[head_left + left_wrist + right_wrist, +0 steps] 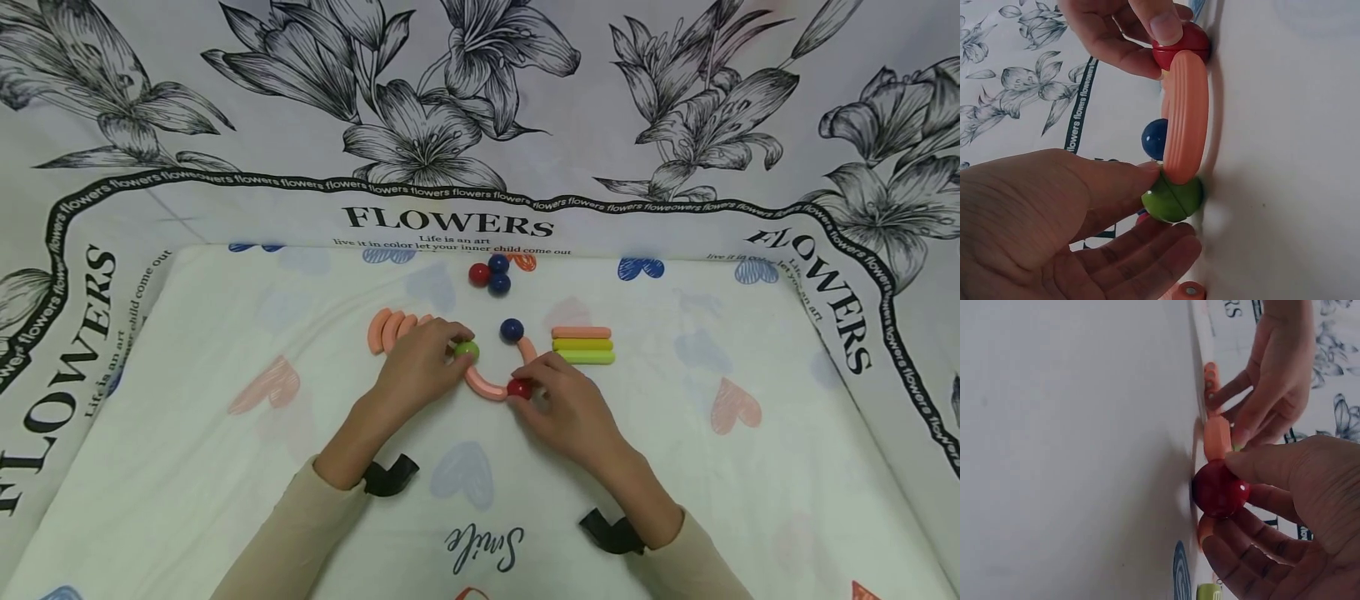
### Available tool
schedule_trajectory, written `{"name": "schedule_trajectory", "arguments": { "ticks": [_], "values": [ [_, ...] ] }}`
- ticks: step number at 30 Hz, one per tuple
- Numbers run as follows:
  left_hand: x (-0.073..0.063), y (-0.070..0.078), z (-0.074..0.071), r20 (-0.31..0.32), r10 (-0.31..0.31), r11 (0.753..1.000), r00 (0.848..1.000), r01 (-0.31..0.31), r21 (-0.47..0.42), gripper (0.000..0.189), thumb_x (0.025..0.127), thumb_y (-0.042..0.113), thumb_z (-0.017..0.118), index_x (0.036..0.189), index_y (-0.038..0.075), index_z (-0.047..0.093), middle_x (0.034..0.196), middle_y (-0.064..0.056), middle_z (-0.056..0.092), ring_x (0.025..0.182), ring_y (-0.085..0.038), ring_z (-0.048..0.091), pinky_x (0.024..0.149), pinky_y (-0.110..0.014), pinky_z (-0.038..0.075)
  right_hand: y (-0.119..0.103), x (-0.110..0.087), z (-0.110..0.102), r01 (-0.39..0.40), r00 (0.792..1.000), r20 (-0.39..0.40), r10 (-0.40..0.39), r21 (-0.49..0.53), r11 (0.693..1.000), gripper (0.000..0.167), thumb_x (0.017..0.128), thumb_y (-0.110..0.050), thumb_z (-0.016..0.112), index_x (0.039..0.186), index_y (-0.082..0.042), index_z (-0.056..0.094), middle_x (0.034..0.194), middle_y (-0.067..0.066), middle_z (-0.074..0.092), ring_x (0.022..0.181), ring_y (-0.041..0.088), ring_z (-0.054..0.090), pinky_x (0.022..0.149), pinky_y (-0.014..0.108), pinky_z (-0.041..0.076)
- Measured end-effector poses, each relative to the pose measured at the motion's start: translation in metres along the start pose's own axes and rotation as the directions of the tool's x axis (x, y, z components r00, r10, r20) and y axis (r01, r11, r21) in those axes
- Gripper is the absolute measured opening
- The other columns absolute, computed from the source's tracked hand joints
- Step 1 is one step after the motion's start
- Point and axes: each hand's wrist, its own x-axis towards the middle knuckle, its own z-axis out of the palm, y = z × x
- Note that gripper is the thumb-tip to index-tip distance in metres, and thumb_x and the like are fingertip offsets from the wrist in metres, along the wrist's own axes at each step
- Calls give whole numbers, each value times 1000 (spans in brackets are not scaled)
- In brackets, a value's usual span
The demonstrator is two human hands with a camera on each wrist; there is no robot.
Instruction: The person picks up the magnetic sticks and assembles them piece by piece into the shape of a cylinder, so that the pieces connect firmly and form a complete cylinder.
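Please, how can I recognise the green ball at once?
On the heart-patterned cloth, find the left hand. It pinches the ball at one end of a curved peach stick. Only this one is green; the other balls are red or blue.

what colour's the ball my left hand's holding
Green; the ball shows best in the left wrist view.

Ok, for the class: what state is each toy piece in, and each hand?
Left hand: holding green ball
Right hand: holding red ball
Near curved piece: touching both held balls
Right curved piece: touching lone blue ball, partly hidden
Straight sticks: lying side by side
Spare curved pieces: lying parallel, partly hidden
Ball cluster: unheld
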Motion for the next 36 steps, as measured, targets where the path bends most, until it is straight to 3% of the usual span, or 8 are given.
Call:
{"name": "schedule_trajectory", "arguments": {
  "ticks": [4,10,20,36],
  "values": [
    [-1,2,-2,28,-27,1000,999,27,4,29,96,23,77,123,11,77,115,-4,79,101,-22,72,89,-41,60,4,1,-3,-17,1000,-13,17,20,1000,30,88,-19,87,116,-15,78,111,2,70,94,15,69,80,29,62],
    [-2,7,-4,47,-16,999,999,14,31,29,95,27,80,119,10,78,112,-3,80,98,-22,73,85,-39,60,13,2,-5,-13,999,-41,16,62,998,22,91,-14,83,112,-13,77,110,2,70,93,14,69,82,31,64],
    [-7,5,-4,80,-22,1000,997,22,-3,29,95,26,81,119,11,78,110,-3,80,92,-16,74,82,-35,60,15,3,-5,-77,995,-51,83,102,992,30,91,-15,84,118,-10,75,114,6,73,102,18,71,85,34,66],
    [-9,2,-14,127,17,999,992,-11,-47,33,96,28,78,123,8,76,111,-4,80,104,-18,75,92,-39,60,24,7,-1,-69,995,-63,79,149,986,34,90,-16,86,121,-8,73,114,7,73,99,18,71,86,33,66]
  ]
}}
